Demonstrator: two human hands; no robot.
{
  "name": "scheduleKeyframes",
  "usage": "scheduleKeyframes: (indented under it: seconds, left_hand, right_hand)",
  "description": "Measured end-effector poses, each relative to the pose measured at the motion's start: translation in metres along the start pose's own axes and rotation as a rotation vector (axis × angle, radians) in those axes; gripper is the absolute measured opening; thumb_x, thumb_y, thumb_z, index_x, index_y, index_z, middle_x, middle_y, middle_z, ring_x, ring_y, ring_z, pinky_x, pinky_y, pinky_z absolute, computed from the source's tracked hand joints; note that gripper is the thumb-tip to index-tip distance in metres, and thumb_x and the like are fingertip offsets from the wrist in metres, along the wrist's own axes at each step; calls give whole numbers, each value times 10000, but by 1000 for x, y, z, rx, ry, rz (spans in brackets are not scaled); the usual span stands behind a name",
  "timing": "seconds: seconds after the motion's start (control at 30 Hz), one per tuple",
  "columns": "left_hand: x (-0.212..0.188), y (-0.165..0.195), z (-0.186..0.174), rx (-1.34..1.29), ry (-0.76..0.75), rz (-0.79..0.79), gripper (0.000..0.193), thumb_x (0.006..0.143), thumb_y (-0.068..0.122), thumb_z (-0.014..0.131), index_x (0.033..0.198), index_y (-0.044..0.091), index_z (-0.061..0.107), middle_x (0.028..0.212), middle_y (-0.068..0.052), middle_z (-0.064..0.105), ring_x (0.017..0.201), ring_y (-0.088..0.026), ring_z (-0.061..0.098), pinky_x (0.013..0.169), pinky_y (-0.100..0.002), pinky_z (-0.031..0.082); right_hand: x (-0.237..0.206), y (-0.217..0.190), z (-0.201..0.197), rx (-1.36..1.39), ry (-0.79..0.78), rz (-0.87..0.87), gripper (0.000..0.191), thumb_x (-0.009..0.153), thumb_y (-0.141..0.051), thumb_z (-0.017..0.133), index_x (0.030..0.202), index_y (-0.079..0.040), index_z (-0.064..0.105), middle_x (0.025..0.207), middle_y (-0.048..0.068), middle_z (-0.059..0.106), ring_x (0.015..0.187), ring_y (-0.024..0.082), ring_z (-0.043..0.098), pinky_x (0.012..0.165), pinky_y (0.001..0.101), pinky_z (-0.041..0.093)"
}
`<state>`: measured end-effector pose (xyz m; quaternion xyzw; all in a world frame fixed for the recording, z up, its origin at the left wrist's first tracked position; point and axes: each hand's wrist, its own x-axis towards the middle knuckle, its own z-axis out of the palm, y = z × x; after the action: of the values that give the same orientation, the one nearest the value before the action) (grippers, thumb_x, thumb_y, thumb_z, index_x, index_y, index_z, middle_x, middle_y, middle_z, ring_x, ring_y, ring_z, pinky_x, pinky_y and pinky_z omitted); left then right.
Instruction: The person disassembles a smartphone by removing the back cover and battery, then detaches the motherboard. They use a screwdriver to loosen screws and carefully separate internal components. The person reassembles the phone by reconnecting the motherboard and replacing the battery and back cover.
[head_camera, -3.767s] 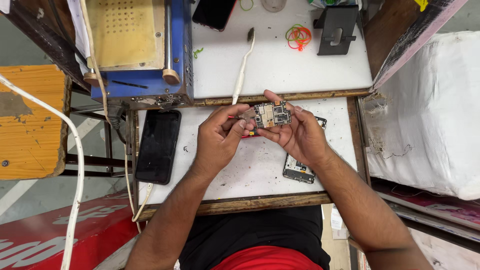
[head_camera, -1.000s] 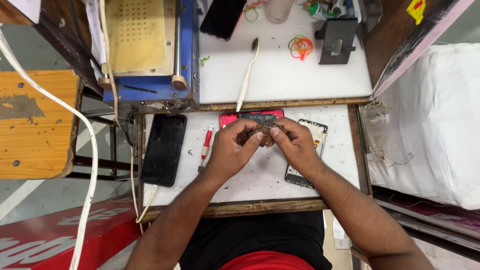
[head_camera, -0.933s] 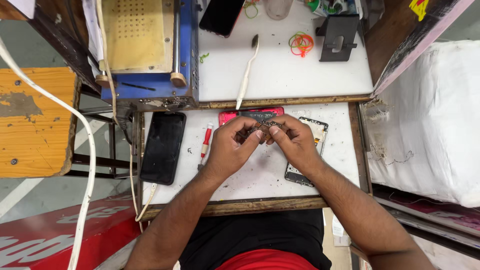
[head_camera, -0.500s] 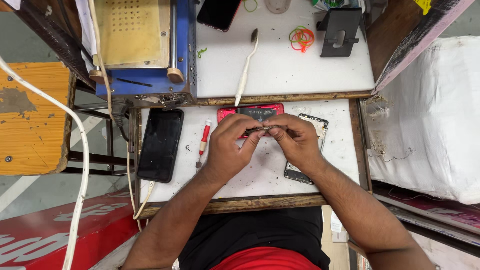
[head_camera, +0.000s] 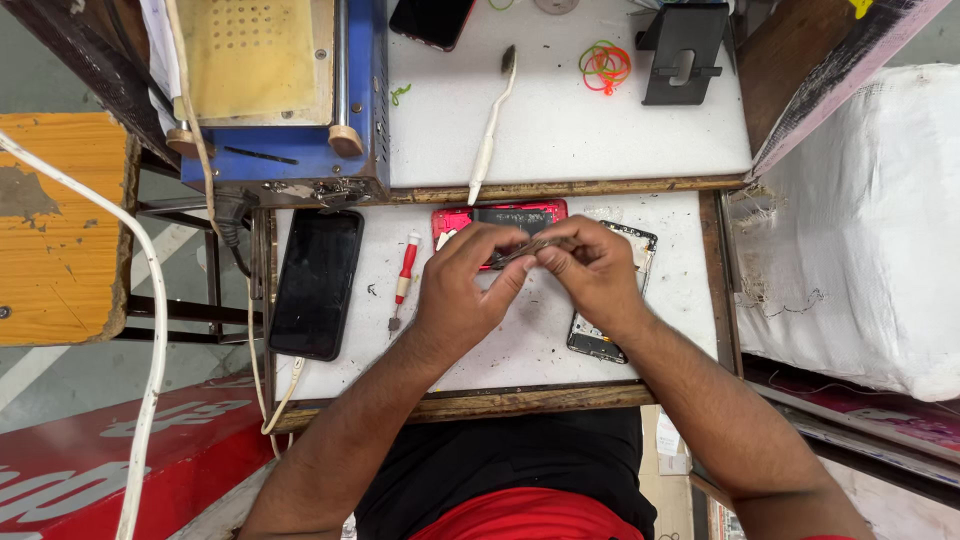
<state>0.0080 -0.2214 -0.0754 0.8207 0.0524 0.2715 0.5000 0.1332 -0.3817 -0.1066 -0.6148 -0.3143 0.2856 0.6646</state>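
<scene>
My left hand (head_camera: 462, 290) and my right hand (head_camera: 590, 265) meet above the small white work surface (head_camera: 520, 345). Between their fingertips they pinch a small circuit board (head_camera: 522, 251), seen edge-on as a thin grey strip. Under the hands lies a red phone body (head_camera: 495, 217) with its insides exposed. An opened phone frame (head_camera: 600, 335) lies beneath my right wrist, partly hidden.
A black phone (head_camera: 317, 282) lies screen-up at the left, beside a red-and-white screwdriver (head_camera: 404, 280). Beyond are a white toothbrush (head_camera: 492, 135), coloured rubber bands (head_camera: 604, 66), a black phone stand (head_camera: 683, 52), another phone (head_camera: 432, 20) and a blue machine (head_camera: 280, 90). A white cable (head_camera: 150, 350) hangs left.
The board, held flat and facing up earlier, is now turned edge-on and lowered over the red phone. The hands have drawn closer together. The camera view shifted slightly.
</scene>
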Motion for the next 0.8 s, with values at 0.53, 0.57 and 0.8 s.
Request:
scheduleKeyframes:
  seconds: [0.53,0.57,0.8]
  left_hand:
    - [2,-14,0,-323,-77,-292,168,1028,129,661,1140,14,713,911,-29,749,838,-80,688,762,-245,576]
    - [2,-15,2,-358,-86,-308,175,1030,136,652,1143,14,706,910,-20,743,836,-67,685,755,-235,573]
    - [-6,-18,11,-387,-20,-336,170,1053,147,644,1056,-8,712,844,-12,696,769,-42,616,677,-212,512]
  right_hand:
    - [12,-10,-5,377,63,207,180,1041,-140,636,1143,8,656,1051,119,750,947,159,737,854,344,638]
    - [10,-11,-6,373,63,229,195,1032,-147,631,1148,6,657,1051,118,753,953,159,741,849,349,644]
    - [3,-11,-10,227,39,208,299,1047,-132,639,1283,49,607,1085,150,746,977,176,735,867,357,646]
